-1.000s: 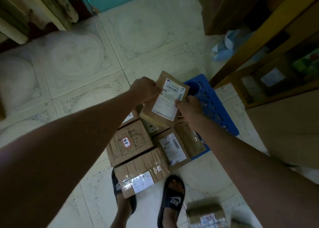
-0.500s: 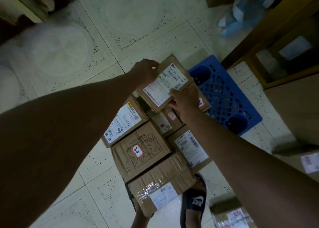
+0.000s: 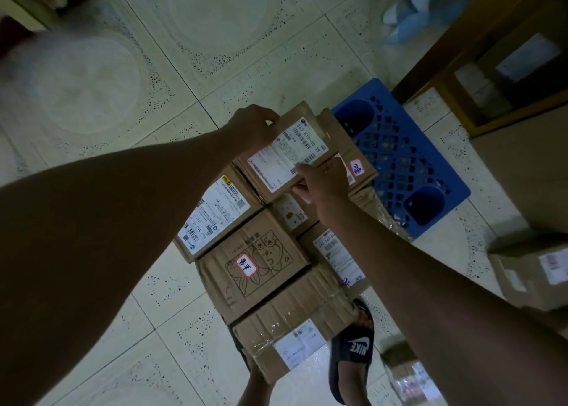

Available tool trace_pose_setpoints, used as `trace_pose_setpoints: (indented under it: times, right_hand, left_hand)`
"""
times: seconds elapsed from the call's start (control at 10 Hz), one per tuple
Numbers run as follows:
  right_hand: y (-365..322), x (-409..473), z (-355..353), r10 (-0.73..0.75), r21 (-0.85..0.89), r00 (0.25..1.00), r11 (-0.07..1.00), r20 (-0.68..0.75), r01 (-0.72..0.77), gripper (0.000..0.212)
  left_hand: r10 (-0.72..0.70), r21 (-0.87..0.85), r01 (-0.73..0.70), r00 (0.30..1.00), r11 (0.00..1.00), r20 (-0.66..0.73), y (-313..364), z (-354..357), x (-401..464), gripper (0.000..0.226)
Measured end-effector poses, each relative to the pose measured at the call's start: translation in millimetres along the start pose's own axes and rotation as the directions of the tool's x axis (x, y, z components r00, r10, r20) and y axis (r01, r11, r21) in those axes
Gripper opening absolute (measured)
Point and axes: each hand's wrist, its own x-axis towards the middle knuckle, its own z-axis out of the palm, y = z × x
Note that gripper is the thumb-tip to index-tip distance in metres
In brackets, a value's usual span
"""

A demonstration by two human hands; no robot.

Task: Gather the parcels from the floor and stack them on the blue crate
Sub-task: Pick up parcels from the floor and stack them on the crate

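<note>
- The step in hand is judged to be the placing of one more parcel (image 3: 290, 155) onto the pile that stands on the blue crate (image 3: 399, 156).
- The parcel is held flat, label up, over the far left part of the pile, near the crate's left edge; whether it already rests on the box under it cannot be told.
- The left hand (image 3: 252, 127) is closed on the parcel's far left corner, the fingers curled over its edge.
- The right hand (image 3: 322, 181) grips the near right edge, the thumb on top by the label and the fingers tucked beneath.
- The crate lies on the tiled floor (image 3: 215, 52); its right half is bare, while the left half is hidden under the boxes.
- Several boxes are already gathered: one with a long white label (image 3: 215, 218), one with a printed drawing (image 3: 255, 264), and a taped one (image 3: 295, 322) nearest the feet.
- For the next move, the parcel would need to be squared with the box below and lowered level before both grips are loosened, or it may slide off.
- More parcels are seen on the floor at the right (image 3: 534, 270), so the task is judged unfinished.
</note>
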Motion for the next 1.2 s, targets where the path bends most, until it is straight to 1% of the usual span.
trace_pose_setpoints:
  times: [0.1, 0.2, 0.3, 0.4, 0.5, 0.6, 0.7, 0.8, 0.9, 1.0, 1.1, 1.2]
  right_hand:
    - [3.1, -2.8, -4.1, -0.01, -0.012, 1.0, 1.0, 0.016, 0.01, 0.045]
    - [3.4, -0.3, -7.8, 0.013, -0.039, 0.997, 0.999, 0.076, -0.01, 0.033]
    - [2.7, -1.2, -16.9, 0.018, -0.128, 0.992, 0.992, 0.123, -0.002, 0.017]
    - [3.6, -4.9, -26.5, 0.012, -0.2, 0.996, 0.98, 0.089, 0.006, 0.032]
    - [-1.4, -11.3, -43.0, 0.04, -0.203, 0.998, 0.979, 0.049, -0.029, 0.031]
    - [-15.4, -25.6, -69.6, 0.025, -0.189, 0.998, 0.982, 0.064, -0.012, 0.028]
    - [-26.7, -43.8, -106.1, -0.009, -0.262, 0.996, 0.965, 0.085, 0.03, 0.031]
    - [-33.2, -62.7, -153.2, -0.018, -0.328, 0.998, 0.944, 0.061, 0.037, 0.03]
    - [-35.1, -85.6, -204.6, -0.041, -0.38, 0.999, 0.925, -0.023, 0.03, 0.036]
    - [-21.5, -113.3, -260.8, -0.06, -0.363, 0.993, 0.932, -0.102, 0.019, 0.034]
    - [12.4, -142.9, -315.4, -0.042, -0.305, 0.978, 0.952, -0.202, -0.022, 0.038]
    - [56.1, -175.5, -356.2, -0.011, -0.28, 0.969, 0.958, -0.248, -0.061, 0.035]
  left_hand:
    - [0.036, 0.034, -0.036, 0.999, 0.999, -0.003, -1.1, 3.7, -3.8, 0.034]
    - [0.036, 0.054, -0.035, 0.999, 0.998, -0.02, -2.1, 4.9, -7.1, 0.033]
    - [0.039, 0.093, -0.034, 0.998, 0.995, -0.056, 3.7, 9.4, -15.2, 0.036]
    - [0.011, 0.078, 0.001, 0.989, 0.997, -0.145, 15.5, 13.3, -28.2, 0.048]
    - [0.03, 0.089, -0.01, 0.974, 0.996, -0.223, 33.4, 12.3, -45.8, 0.052]
    - [0.035, 0.045, -0.025, 0.969, 0.999, -0.246, 55.8, 12.7, -68.7, 0.044]
    - [0.013, -0.012, -0.017, 0.97, 1.0, -0.242, 81.1, 18.6, -94.7, 0.042]
    - [-0.01, -0.052, -0.002, 0.971, 0.999, -0.239, 109.1, 32.4, -130.3, 0.041]
    - [-0.005, -0.08, -0.009, 0.986, 0.997, -0.167, 140.2, 53.7, -165.4, 0.037]
    - [0.029, -0.074, -0.036, 0.995, 0.997, -0.091, 173.1, 76.0, -206.0, 0.042]
    - [0.079, -0.037, -0.081, 0.996, 0.996, -0.051, 194.7, 112.6, -250.4, 0.037]
    - [0.117, -0.007, -0.117, 0.992, 0.993, -0.036, 198.2, 149.2, -292.0, 0.036]
